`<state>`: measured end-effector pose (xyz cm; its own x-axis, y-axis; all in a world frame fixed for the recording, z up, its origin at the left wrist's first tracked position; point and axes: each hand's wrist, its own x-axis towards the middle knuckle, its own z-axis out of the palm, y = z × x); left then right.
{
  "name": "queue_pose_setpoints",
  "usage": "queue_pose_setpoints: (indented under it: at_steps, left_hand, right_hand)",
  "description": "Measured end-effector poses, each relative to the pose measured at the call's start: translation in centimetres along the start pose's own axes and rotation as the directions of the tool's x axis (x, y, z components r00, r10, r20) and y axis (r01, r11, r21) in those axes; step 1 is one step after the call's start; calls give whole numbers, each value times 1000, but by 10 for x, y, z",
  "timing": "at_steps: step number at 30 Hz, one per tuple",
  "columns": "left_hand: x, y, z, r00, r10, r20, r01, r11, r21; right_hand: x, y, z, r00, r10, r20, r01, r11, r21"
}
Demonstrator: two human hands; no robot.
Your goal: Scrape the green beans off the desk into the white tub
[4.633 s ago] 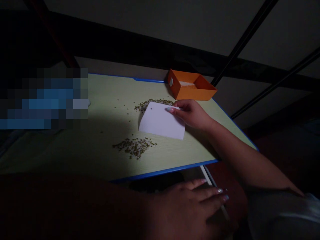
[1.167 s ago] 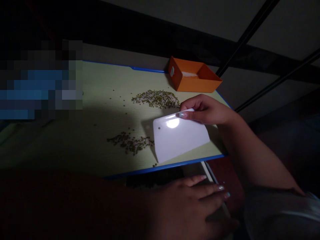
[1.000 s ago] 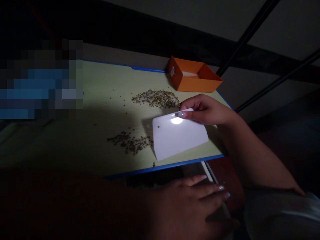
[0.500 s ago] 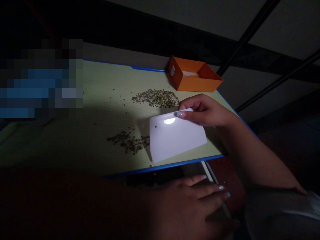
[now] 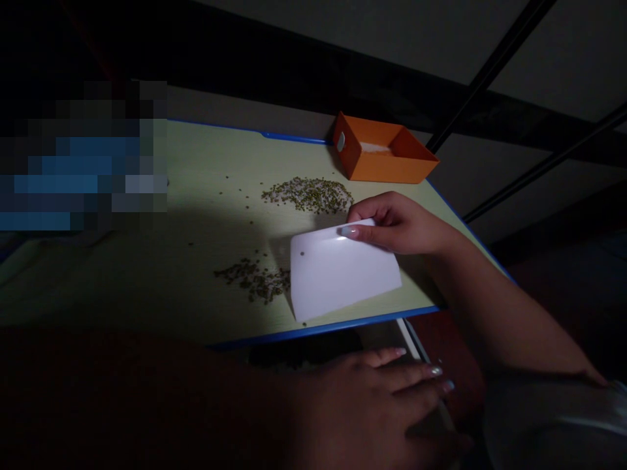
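My right hand (image 5: 392, 222) pinches the upper edge of a white dough scraper (image 5: 345, 277), thumb on its near face. The scraper is tilted over the table, beside a small heap of mung beans (image 5: 257, 279), and hides part of that heap's right end. A dark spot shows near its upper left corner; I cannot tell whether it is a hole or a bean. Behind lies a larger heap of green beans mixed with pale grains (image 5: 311, 194). My left hand (image 5: 362, 405), in shadow, is stretched out over an open drawer (image 5: 410, 336), fingers apart and holding nothing visible.
An orange open box (image 5: 392, 171) with something whitish inside stands at the table's back right corner. The pale table (image 5: 206, 156) has a blue edge. Several loose beans lie scattered. A blurred-out patch (image 5: 83, 170) covers the left. Dark cabinet panels rise behind.
My right hand and the scraper have shifted slightly left over the table. My left hand has kept its place, and the view has moved a little.
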<state>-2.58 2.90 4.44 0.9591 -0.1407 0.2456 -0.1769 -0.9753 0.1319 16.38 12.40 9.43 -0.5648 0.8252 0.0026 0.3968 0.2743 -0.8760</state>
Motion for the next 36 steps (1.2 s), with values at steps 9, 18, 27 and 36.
queue_pose_setpoints:
  at_steps: [9, 18, 27, 36]
  left_hand:
    - [-1, 1, 4, 999, -13, -44, 13, 1000, -3]
    - [2, -1, -5, 999, 12, 36, -13, 1000, 23]
    - [0, 0, -2, 1000, 0, 8, 0, 1000, -4]
    - [0, -1, -2, 999, 7, 35, -6, 1000, -11]
  right_hand:
    - [-8, -9, -7, 995, -29, -97, 28, 1000, -11]
    - [-7, -6, -8, 994, -10, -106, 7, 1000, -29]
    - [-3, -3, 0, 1000, -14, -15, 13, 999, -32]
    - [-7, -8, -6, 982, -49, -185, 55, 998, 28]
